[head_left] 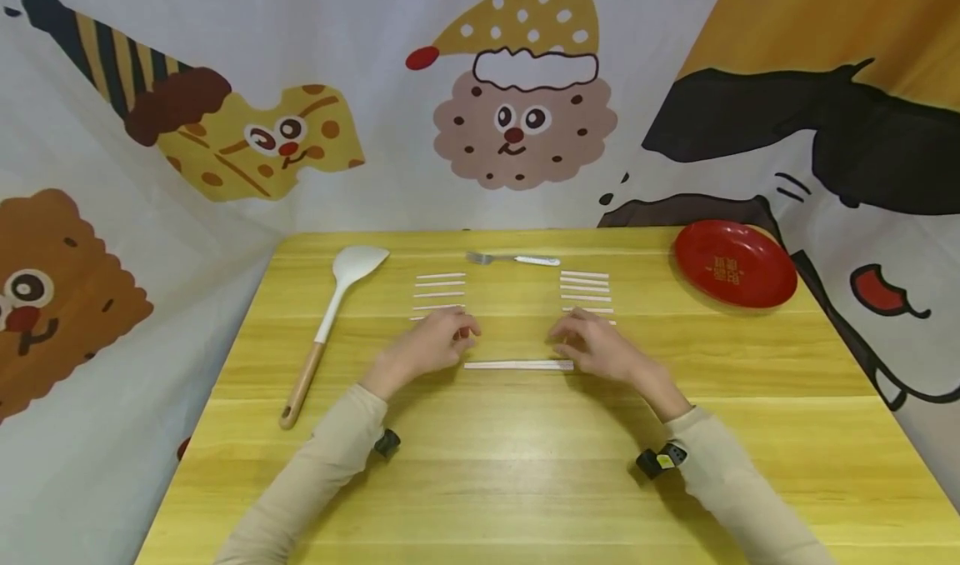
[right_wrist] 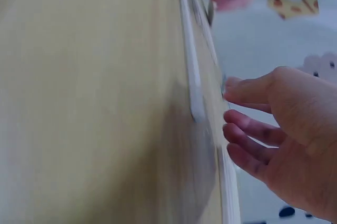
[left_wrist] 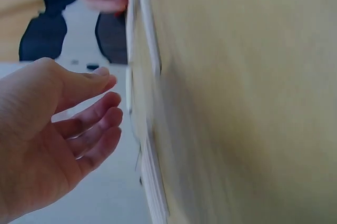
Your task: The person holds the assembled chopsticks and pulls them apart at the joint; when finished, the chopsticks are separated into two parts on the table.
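Observation:
Two short columns of thin white sticks lie on the wooden table, a left column point(head_left: 440, 284) and a right column point(head_left: 585, 289). Nearer the front, a longer white strip point(head_left: 519, 365) lies crosswise; whether it is one stick or several end to end I cannot tell. My left hand point(head_left: 431, 344) hovers by the strip's left end, fingers loosely bent and nothing in them. Over the strip's right end, my right hand point(head_left: 603, 348) is likewise bare, thumb and fingers apart. Both hands partly cover the nearest sticks of their columns. In the wrist views, a gap shows between fingertips and tabletop.
A white spatula point(head_left: 330, 319) with a wooden handle lies at the left. Behind the columns is a fork point(head_left: 534, 260) with a pale handle. The red plate point(head_left: 757, 286) sits at the back right. A cartoon-printed cloth point(head_left: 375, 207) hangs behind the table.

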Motion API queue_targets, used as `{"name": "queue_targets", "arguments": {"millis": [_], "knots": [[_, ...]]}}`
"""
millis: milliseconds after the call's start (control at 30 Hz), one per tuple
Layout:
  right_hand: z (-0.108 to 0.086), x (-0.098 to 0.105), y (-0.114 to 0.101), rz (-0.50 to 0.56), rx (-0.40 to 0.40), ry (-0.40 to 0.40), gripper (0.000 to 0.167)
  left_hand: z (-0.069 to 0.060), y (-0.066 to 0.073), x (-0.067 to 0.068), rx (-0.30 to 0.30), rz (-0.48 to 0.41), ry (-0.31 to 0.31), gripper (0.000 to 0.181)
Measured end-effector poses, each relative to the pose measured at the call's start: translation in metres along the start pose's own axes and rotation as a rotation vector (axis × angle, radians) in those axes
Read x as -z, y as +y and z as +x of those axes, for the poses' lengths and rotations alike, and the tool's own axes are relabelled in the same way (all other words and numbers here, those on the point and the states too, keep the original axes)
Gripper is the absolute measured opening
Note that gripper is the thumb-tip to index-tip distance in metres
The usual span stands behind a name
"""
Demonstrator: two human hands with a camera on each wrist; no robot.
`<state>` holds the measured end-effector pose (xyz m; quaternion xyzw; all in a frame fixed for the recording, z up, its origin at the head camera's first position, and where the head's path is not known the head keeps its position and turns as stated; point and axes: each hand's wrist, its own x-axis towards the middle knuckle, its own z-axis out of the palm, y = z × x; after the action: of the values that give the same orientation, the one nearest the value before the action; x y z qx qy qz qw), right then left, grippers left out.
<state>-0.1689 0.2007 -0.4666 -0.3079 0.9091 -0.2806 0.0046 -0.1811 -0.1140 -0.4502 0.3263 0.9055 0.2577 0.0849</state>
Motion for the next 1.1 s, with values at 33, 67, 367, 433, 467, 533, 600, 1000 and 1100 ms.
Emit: {"name": "queue_targets", "arguments": {"millis": [33, 67, 367, 433, 467, 533, 600, 1000, 1100], "knots": [[0.0, -0.003, -0.004, 0.007, -0.001, -0.033, 0.017, 0.0, 0.003, -0.003, -0.006, -0.008, -0.019, 0.019], [0.001, -0.006, -0.008, 0.014, -0.001, -0.058, 0.017, 0.001, 0.006, -0.006, -0.016, -0.01, -0.034, 0.019], [0.009, -0.027, -0.016, 0.055, 0.05, -0.068, 0.009, 0.017, 0.017, -0.03, -0.083, -0.009, -0.107, 0.009], [0.01, -0.029, -0.015, 0.064, 0.055, -0.062, 0.008, 0.02, 0.018, -0.032, -0.076, -0.018, -0.118, 0.01], [0.01, -0.031, -0.015, 0.063, 0.061, -0.057, 0.008, 0.022, 0.019, -0.033, -0.069, -0.02, -0.124, 0.01], [0.011, -0.033, -0.015, 0.056, 0.069, -0.051, 0.008, 0.025, 0.02, -0.033, -0.058, -0.024, -0.127, 0.01], [0.012, -0.034, -0.014, 0.04, 0.083, -0.049, 0.007, 0.027, 0.021, -0.034, -0.046, -0.017, -0.13, 0.009], [0.017, -0.03, -0.015, -0.01, 0.088, -0.056, 0.006, 0.033, 0.019, -0.035, -0.038, -0.008, -0.121, 0.003], [0.016, -0.03, -0.016, -0.02, 0.087, -0.035, 0.006, 0.032, 0.02, -0.035, -0.05, -0.015, -0.106, 0.005]]}}
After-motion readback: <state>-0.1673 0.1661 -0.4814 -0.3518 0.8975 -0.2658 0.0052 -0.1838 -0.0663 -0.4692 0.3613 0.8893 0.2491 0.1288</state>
